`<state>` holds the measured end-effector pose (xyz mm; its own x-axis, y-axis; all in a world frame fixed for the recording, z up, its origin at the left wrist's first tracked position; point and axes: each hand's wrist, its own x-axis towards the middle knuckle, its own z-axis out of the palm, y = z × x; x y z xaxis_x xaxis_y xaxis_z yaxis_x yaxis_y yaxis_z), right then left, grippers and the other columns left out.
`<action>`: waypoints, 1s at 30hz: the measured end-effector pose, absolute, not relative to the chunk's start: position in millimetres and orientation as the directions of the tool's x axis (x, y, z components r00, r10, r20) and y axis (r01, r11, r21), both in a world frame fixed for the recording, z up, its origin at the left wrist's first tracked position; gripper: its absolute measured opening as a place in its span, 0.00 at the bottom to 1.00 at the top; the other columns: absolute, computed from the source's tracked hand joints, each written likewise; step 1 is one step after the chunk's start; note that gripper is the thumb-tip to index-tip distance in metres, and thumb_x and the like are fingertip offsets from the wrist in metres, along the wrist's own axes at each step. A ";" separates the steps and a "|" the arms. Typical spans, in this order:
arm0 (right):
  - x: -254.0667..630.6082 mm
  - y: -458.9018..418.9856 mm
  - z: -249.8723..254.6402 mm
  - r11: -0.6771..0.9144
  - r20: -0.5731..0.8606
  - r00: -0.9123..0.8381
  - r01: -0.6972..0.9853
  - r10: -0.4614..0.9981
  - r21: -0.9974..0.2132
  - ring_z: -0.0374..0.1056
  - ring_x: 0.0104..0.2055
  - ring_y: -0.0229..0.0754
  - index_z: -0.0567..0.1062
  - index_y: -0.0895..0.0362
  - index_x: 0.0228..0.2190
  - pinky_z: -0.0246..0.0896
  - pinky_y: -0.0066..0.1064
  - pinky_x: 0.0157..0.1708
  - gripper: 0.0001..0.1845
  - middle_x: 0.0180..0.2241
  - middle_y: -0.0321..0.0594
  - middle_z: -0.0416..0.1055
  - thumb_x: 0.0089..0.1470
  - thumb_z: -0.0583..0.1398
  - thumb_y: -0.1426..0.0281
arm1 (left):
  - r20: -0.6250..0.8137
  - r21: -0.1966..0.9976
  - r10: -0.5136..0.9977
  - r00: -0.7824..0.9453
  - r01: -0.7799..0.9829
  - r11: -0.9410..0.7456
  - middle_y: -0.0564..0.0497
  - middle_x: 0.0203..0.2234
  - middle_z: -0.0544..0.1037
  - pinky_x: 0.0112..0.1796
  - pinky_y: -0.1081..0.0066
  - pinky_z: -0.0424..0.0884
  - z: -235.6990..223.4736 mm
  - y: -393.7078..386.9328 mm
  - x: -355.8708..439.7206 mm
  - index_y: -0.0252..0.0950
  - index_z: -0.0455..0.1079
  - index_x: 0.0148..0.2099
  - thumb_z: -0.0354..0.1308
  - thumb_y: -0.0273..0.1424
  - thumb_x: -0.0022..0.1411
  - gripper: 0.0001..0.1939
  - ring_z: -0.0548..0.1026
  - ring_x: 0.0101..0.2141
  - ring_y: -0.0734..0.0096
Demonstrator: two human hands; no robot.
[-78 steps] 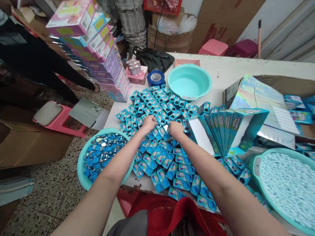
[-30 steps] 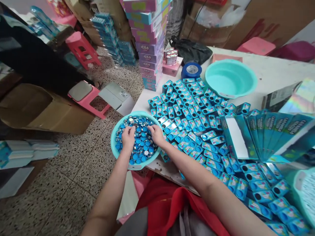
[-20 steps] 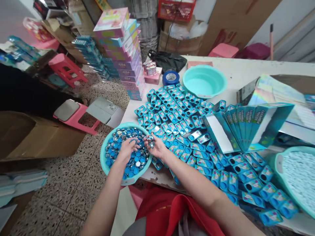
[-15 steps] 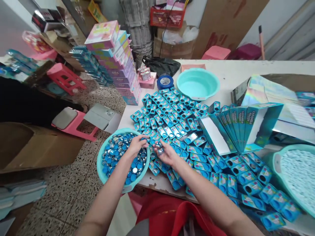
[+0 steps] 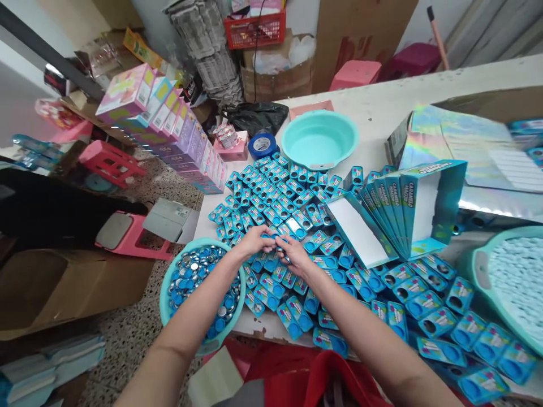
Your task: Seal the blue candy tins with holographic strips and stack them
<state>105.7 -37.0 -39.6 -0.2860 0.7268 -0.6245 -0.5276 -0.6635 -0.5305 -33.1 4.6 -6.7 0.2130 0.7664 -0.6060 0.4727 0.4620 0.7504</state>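
Note:
My left hand [image 5: 258, 241] is closed in a pinch at a small blue round piece, seemingly one of the blue-and-silver tins. Fingertips of my right hand [image 5: 293, 254] meet it there, and its curled fingers keep some of these small tins, partly hidden, against the palm. Below and around both hands stand many small blue printed boxes [image 5: 267, 284] with round openings on top; some openings have a blue disc in them, others look dark. Beside my left forearm, a turquoise basin [image 5: 164, 294] holds a heap of small round blue-and-silver tins [image 5: 194, 265].
Behind the boxes stand another turquoise basin [image 5: 320, 138] and a blue tape roll [image 5: 262, 146]. Open display cartons [image 5: 360, 232] lie to the right, near a basin of pale pieces [image 5: 520, 282]. Stacked pink and purple boxes [image 5: 169, 133] lean at the table's left edge.
Both hands have come together over the small boxes; my left hand has moved away from the basin's rim. The view has shifted and tilted a little.

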 end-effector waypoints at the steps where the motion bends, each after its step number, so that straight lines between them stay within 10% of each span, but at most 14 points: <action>1: 106.9 -34.3 -40.7 -0.663 -0.631 -0.279 -0.535 0.724 -0.524 0.53 0.15 0.25 0.66 0.56 0.29 0.37 0.16 0.10 0.22 0.21 0.28 0.67 0.38 0.70 0.60 | -0.631 0.748 0.748 0.208 0.420 0.514 0.55 0.21 0.73 0.30 0.74 0.70 -8.3 10.4 -36.4 0.32 0.68 0.38 0.59 0.25 0.52 0.08 0.73 0.23 0.76; 8: 119.6 -27.1 -40.4 -0.687 -0.676 -0.240 -0.493 0.696 -0.533 0.54 0.14 0.25 0.65 0.56 0.27 0.38 0.15 0.09 0.15 0.23 0.30 0.69 0.45 0.66 0.64 | -0.413 0.394 0.908 -0.065 0.887 0.243 0.51 0.29 0.77 0.40 0.71 0.70 -13.0 72.3 -53.8 0.33 0.71 0.34 0.60 0.19 0.49 0.08 0.77 0.35 0.68; 17: 120.0 -18.6 -41.4 -0.709 -0.698 -0.233 -0.460 0.677 -0.534 0.54 0.14 0.26 0.65 0.56 0.27 0.39 0.16 0.09 0.12 0.23 0.31 0.69 0.47 0.65 0.66 | -0.515 0.225 0.857 -0.031 0.959 0.170 0.54 0.28 0.78 0.32 0.77 0.69 -17.0 92.1 -52.8 0.36 0.72 0.41 0.57 0.23 0.53 0.12 0.76 0.27 0.74; 24: 115.2 -9.5 -41.8 -0.726 -0.718 -0.213 -0.418 0.663 -0.546 0.53 0.15 0.26 0.65 0.56 0.26 0.39 0.17 0.10 0.14 0.22 0.31 0.69 0.44 0.65 0.65 | -0.574 0.028 0.809 -0.129 0.984 0.177 0.41 0.32 0.79 0.38 0.67 0.70 -29.5 106.2 -39.4 0.32 0.72 0.34 0.67 0.28 0.46 0.12 0.77 0.39 0.55; 30: 106.6 2.6 -43.3 -0.699 -0.714 -0.115 -0.355 0.691 -0.620 0.51 0.14 0.26 0.66 0.57 0.22 0.37 0.19 0.10 0.15 0.18 0.29 0.66 0.39 0.68 0.65 | -0.486 0.102 0.871 -0.072 0.985 0.139 0.45 0.39 0.78 0.39 0.71 0.69 -16.4 90.7 -41.2 0.36 0.71 0.40 0.64 0.30 0.51 0.12 0.75 0.44 0.59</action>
<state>106.6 2.6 -43.3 -0.1150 0.6911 -0.7135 -0.3549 -0.6995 -0.6203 -41.2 90.7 -16.4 -0.0722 0.8708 -0.4863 0.9851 0.1386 0.1018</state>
